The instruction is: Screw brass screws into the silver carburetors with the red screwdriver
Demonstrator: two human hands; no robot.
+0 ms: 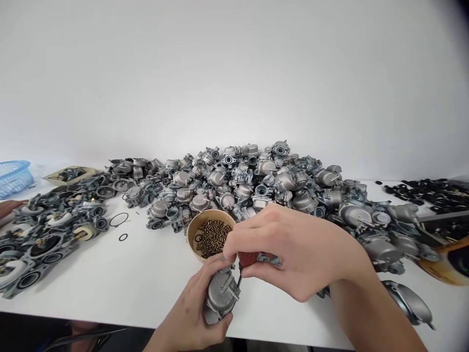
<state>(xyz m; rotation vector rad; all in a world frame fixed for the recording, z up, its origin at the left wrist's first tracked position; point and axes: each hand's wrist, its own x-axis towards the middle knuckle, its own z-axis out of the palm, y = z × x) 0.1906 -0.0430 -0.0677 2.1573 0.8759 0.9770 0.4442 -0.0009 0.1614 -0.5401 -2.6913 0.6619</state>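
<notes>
My left hand (194,305) is closed around a grey metal carburetor (222,292), its rounded bowl facing up, just over the table's front edge. In my right hand (282,249) is a screwdriver (248,259) with a red handle, gripped between thumb and fingers. Its thin shaft points down and meets the right side of the carburetor's bowl; the tip is too small to make out. Right behind the carburetor stands a round tan tub (194,230) holding many small brass-coloured screws (212,238).
A large heap of carburetors (242,181) lies against the wall. Open carburetor bodies (47,234) spread at left, beside a blue basket (14,177) and another person's hand (10,208). Black rings (123,237) lie between. Black parts (432,193) and a yellow container (445,264) are at right.
</notes>
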